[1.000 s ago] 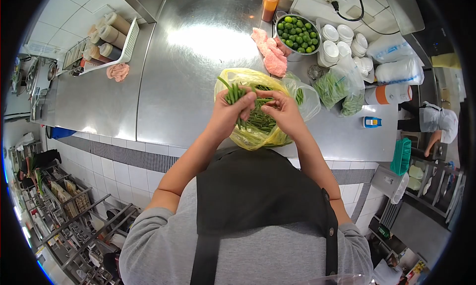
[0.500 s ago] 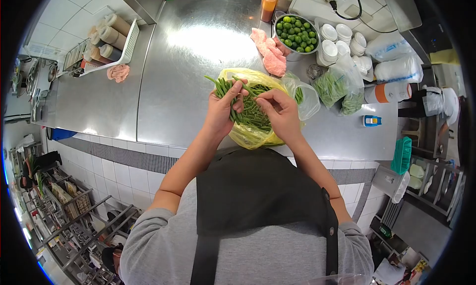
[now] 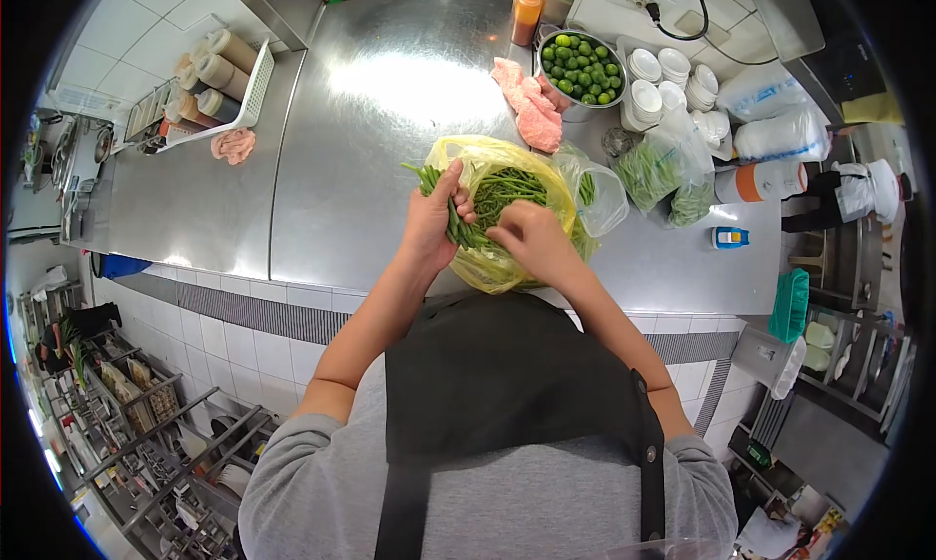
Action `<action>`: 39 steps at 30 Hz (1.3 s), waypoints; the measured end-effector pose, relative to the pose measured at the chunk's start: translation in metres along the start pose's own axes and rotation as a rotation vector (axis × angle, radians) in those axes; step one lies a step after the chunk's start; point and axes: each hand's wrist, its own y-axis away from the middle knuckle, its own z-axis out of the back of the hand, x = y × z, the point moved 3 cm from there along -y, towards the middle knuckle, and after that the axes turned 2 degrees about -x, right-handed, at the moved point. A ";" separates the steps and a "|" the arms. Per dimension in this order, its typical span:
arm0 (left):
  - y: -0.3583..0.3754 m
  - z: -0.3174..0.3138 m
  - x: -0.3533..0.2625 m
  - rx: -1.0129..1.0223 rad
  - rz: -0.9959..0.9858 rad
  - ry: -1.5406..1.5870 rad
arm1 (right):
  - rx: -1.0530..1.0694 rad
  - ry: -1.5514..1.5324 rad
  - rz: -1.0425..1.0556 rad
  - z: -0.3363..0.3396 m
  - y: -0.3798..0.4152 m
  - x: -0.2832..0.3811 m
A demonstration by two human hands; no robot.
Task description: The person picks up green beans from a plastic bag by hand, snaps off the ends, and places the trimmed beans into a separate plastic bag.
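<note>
Legible text, labels, brands, numbers, signs: none. The small blue container [image 3: 730, 237] on the steel counter [image 3: 322, 160] carries a pale patch on top, too small to read. The orange-banded white tub [image 3: 762, 182] and the sauce bottles [image 3: 526, 4] at the counter's far edge show colour only, no lettering that can be made out. The capped cylinders in the white rack [image 3: 210, 73] are likewise unmarked as far as can be seen
</note>
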 end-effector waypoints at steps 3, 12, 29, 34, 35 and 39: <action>0.006 -0.008 0.000 -0.146 -0.004 -0.104 | -0.343 0.111 0.066 0.002 -0.013 -0.023; -0.003 0.011 0.009 -0.024 -0.032 -0.107 | -0.241 0.277 -0.047 -0.012 -0.042 -0.056; -0.001 -0.025 0.003 0.302 -0.565 -0.889 | -0.461 -0.801 -0.096 0.039 -0.013 -0.017; -0.004 -0.025 -0.010 0.342 -0.864 -1.054 | -0.197 -1.497 -0.362 0.031 -0.006 -0.025; -0.005 -0.023 -0.013 0.246 -0.682 -0.960 | -0.196 -1.498 -0.362 0.030 -0.006 -0.024; -0.008 -0.016 -0.028 0.137 -0.310 -0.419 | -0.227 -1.022 -0.288 0.021 -0.006 -0.018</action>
